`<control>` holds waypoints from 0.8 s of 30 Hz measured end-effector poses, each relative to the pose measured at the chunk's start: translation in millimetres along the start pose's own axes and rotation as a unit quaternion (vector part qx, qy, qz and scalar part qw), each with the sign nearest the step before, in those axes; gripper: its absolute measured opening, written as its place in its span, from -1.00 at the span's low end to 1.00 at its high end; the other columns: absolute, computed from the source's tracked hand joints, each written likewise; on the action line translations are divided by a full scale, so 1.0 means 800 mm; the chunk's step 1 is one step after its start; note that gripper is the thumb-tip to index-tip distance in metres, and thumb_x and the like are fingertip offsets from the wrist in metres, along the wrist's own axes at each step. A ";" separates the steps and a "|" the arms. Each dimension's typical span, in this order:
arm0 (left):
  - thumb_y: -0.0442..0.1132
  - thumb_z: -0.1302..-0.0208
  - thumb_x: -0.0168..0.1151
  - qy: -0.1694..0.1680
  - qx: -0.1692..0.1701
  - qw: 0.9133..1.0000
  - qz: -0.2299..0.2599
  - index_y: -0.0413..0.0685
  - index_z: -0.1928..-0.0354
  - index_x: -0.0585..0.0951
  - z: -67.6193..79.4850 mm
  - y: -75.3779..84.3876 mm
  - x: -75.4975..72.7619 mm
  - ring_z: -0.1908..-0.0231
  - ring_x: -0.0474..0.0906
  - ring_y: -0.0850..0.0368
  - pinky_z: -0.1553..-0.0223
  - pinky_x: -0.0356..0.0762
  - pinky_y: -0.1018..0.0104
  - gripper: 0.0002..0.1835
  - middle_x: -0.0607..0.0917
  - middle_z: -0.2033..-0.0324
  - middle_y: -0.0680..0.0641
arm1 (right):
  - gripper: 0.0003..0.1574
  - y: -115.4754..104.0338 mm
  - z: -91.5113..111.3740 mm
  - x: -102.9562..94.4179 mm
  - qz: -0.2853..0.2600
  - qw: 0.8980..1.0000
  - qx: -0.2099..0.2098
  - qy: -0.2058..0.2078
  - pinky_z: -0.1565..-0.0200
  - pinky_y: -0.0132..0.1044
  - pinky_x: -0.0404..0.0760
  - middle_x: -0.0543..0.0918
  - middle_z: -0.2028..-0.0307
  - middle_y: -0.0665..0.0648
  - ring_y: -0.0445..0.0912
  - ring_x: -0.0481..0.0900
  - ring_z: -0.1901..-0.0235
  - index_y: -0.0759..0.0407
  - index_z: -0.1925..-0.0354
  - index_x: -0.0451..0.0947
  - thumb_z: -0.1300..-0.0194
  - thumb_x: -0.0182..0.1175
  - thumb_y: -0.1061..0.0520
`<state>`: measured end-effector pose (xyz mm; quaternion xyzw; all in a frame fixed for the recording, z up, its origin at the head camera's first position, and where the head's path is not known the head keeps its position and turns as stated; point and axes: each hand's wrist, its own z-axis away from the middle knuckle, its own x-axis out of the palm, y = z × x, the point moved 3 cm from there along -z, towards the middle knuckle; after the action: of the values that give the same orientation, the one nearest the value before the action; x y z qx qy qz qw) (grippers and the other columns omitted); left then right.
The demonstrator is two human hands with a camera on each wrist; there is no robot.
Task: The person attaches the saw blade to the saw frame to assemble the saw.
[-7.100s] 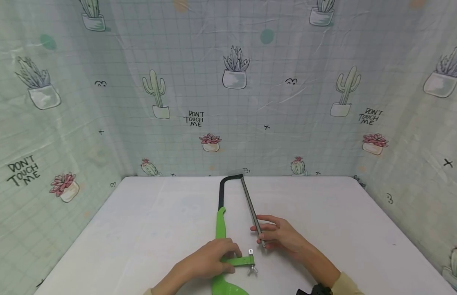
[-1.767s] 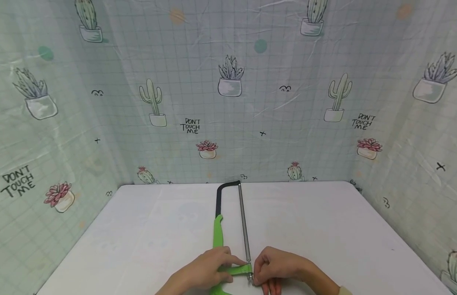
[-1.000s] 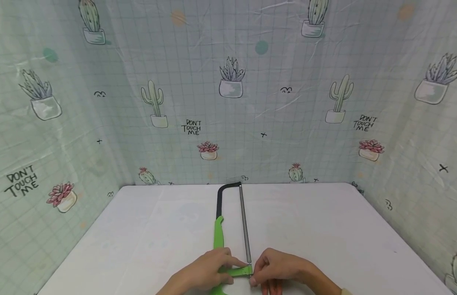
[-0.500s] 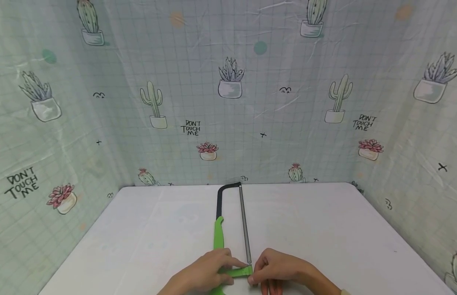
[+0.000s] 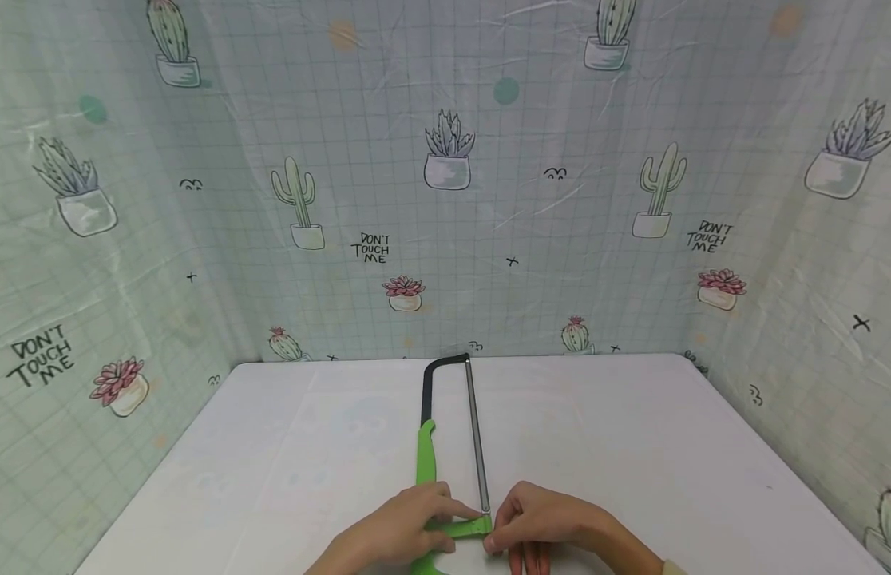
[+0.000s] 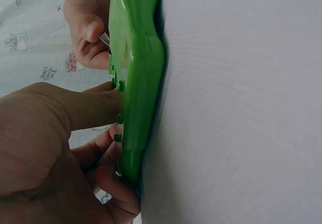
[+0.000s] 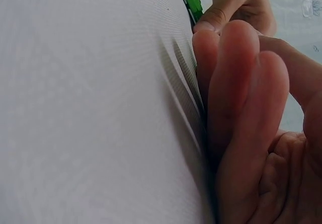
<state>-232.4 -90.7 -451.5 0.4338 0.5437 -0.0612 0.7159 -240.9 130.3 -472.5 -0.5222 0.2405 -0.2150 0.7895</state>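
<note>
- The saw (image 5: 426,455) lies flat on the table (image 5: 330,463), its blade (image 5: 477,431) on the right; the table probably steadies it.
- Left hand (image 5: 409,521) grips the near green arm (image 5: 469,529) between finger and thumb, likely bracing it.
- Right hand (image 5: 544,515) pinches a small metal piece (image 6: 104,38) at that arm's right end, perhaps controlling the blade's near mounting.

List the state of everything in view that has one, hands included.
Hacksaw frame: lying on the white table
Hacksaw blade: straight, spanning the frame's ends; tension can't be told
Metal fitting: mostly hidden; tightness can't be told
Left hand: gripping the frame's green arm
Right hand: pinching the fitting
Cactus-print backdrop: hanging, creased
</note>
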 end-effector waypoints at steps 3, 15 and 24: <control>-0.11 -0.25 0.44 0.001 0.006 1.000 0.002 0.39 -0.20 0.71 0.000 -0.002 0.000 0.35 0.31 0.43 0.31 0.36 0.55 -0.54 0.50 0.35 0.27 | -0.71 0.001 -0.001 -0.001 -0.003 1.000 0.001 -0.003 0.67 -0.52 0.47 0.68 0.67 -0.07 -0.37 0.52 0.76 0.17 0.38 0.75 -0.33 0.36 -0.02; -0.13 -0.25 0.44 0.001 0.011 1.000 0.006 0.39 -0.20 0.71 -0.002 -0.007 0.000 0.34 0.32 0.44 0.30 0.36 0.56 -0.54 0.51 0.35 0.28 | -0.67 0.001 -0.004 0.000 0.008 1.000 0.003 0.002 0.68 -0.51 0.46 0.67 0.68 -0.08 -0.37 0.50 0.78 0.16 0.40 0.75 -0.34 0.33 -0.05; -0.12 -0.25 0.44 -0.001 0.006 1.000 0.009 0.39 -0.20 0.71 -0.002 -0.008 0.001 0.34 0.32 0.44 0.32 0.35 0.55 -0.54 0.50 0.35 0.29 | -0.68 0.001 -0.003 -0.001 0.005 1.000 0.003 -0.001 0.67 -0.52 0.46 0.67 0.67 -0.07 -0.36 0.50 0.77 0.17 0.39 0.75 -0.35 0.33 -0.04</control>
<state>-236.7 -92.9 -455.8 0.4427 0.5388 -0.0580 0.7144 -243.0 129.2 -473.8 -0.5184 0.2420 -0.2114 0.7925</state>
